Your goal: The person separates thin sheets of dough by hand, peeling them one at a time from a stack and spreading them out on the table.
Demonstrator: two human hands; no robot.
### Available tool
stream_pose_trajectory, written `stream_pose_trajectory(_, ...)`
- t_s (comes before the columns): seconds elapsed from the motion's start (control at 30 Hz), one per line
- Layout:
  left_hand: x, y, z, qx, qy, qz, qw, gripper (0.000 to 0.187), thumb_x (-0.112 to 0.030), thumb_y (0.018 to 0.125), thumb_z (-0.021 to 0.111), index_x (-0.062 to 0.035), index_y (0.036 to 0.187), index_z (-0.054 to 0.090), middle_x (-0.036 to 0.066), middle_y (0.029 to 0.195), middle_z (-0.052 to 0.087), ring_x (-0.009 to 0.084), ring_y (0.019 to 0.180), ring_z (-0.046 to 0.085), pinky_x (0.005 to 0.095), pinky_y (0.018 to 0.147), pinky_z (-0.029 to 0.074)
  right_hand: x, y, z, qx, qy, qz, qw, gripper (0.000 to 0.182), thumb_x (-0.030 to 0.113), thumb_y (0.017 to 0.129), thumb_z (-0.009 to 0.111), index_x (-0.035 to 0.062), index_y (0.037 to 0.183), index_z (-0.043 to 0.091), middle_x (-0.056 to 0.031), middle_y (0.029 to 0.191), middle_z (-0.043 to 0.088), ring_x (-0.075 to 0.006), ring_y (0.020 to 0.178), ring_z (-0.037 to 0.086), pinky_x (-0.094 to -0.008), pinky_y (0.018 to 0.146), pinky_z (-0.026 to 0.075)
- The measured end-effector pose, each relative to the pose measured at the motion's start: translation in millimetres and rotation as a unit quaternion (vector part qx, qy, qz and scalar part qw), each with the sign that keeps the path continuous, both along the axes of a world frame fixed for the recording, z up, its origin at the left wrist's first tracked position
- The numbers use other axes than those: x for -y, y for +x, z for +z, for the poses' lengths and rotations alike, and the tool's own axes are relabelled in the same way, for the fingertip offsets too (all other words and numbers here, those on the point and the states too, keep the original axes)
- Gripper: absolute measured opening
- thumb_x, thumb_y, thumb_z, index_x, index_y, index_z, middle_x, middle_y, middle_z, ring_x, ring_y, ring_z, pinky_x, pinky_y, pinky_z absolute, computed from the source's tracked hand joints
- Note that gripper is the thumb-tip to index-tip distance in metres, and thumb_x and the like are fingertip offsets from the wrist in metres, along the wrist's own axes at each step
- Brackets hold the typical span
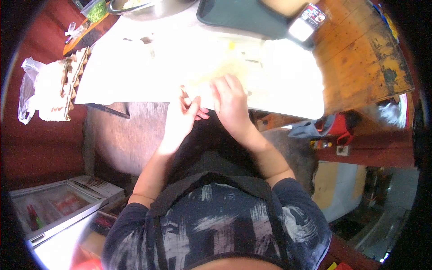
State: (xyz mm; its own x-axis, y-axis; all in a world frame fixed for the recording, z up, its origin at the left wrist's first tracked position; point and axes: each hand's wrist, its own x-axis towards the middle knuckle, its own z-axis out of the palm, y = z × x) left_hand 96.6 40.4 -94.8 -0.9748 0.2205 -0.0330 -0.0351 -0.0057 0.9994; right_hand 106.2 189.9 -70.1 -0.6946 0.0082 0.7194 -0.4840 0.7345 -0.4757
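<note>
My left hand is at the front edge of the brightly lit white work surface, palm turned up and fingers curled. Something pale may lie between its thumb and fingers, but the glare hides it. Just to the right, my right hand is bent over the edge with its fingers drawn together. Whatever its fingertips hold, if anything, cannot be made out. The hands are close to each other. Beyond them, a small yellow spot and faint dark marks show on the overexposed surface.
A metal bowl and a dark tray stand at the back. A phone-like device is at the back right, beside a worn wooden table. Egg cartons are at left, near a tub of chopped greens.
</note>
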Motion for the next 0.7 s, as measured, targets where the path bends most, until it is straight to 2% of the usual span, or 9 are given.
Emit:
stream_pose_trajectory(0.07, 2, -1, 6, 0.013, -0.013, -0.01, 1.0, 0.024, -0.013, 0.096, 0.056, 0.0034, 0.109, 0.044, 0.013, 0.075, 0.067, 0.017, 0.059, 0.067, 0.0218, 0.049, 0.048, 0, 3, -2, 0.029, -0.005, 0.01, 1.0, 0.006, 0.0, 0.082, 0.063, 0.0007, 0.085, 0.058, -0.0154, 0.079, 0.053, -0.0348, 0.075, 0.053, -0.043, 0.067, 0.044)
stream_pose_trajectory(0.2, 6, -14, 6, -0.01, -0.028, 0.005, 1.0, 0.022, -0.011, 0.095, 0.055, 0.0026, 0.11, 0.046, 0.01, 0.074, 0.065, 0.0152, 0.057, 0.066, 0.0203, 0.047, 0.046, -3, 5, 1, 0.02, 0.022, 0.022, 0.999, 0.005, 0.002, 0.082, 0.063, 0.0013, 0.085, 0.058, -0.0146, 0.079, 0.054, -0.0343, 0.075, 0.054, -0.0421, 0.068, 0.044)
stream_pose_trajectory(0.3, 4, -17, 8, -0.041, 0.001, 0.0, 0.999, 0.016, -0.006, 0.096, 0.051, 0.0038, 0.107, 0.045, 0.009, 0.074, 0.062, 0.0145, 0.054, 0.064, 0.021, 0.044, 0.046, -3, 3, 6, 0.007, 0.038, 0.043, 0.998, 0.005, 0.003, 0.082, 0.063, 0.0025, 0.084, 0.06, -0.0128, 0.08, 0.054, -0.0335, 0.076, 0.054, -0.0412, 0.069, 0.044)
stream_pose_trajectory(0.4, 3, -16, 10, -0.05, -0.018, -0.007, 0.999, 0.014, -0.001, 0.094, 0.05, 0.0042, 0.106, 0.044, 0.009, 0.071, 0.06, 0.0128, 0.052, 0.06, 0.0217, 0.044, 0.047, 0, -1, 9, 0.023, 0.086, 0.048, 0.995, 0.005, 0.003, 0.08, 0.064, 0.0037, 0.085, 0.061, -0.0115, 0.078, 0.055, -0.0331, 0.076, 0.055, -0.0405, 0.071, 0.043)
stream_pose_trajectory(0.47, 5, -19, 2, -0.098, -0.041, 0.001, 0.994, 0.016, 0.003, 0.092, 0.05, 0.0049, 0.107, 0.044, 0.009, 0.07, 0.057, 0.0111, 0.051, 0.057, 0.0223, 0.044, 0.048, 0, -6, 8, 0.039, 0.105, 0.069, 0.991, 0.006, 0.003, 0.08, 0.064, 0.004, 0.085, 0.061, -0.0113, 0.077, 0.056, -0.0333, 0.077, 0.056, -0.0408, 0.071, 0.044)
stream_pose_trajectory(0.7, 6, -17, 11, -0.075, -0.015, 0.029, 0.997, 0.013, 0.004, 0.091, 0.049, 0.0051, 0.103, 0.043, 0.009, 0.066, 0.055, 0.011, 0.049, 0.055, 0.0239, 0.045, 0.049, 2, -21, 0, -0.003, 0.032, 0.039, 0.999, 0.004, 0.003, 0.082, 0.063, 0.0023, 0.083, 0.06, -0.0148, 0.079, 0.057, -0.0353, 0.079, 0.056, -0.0426, 0.072, 0.046)
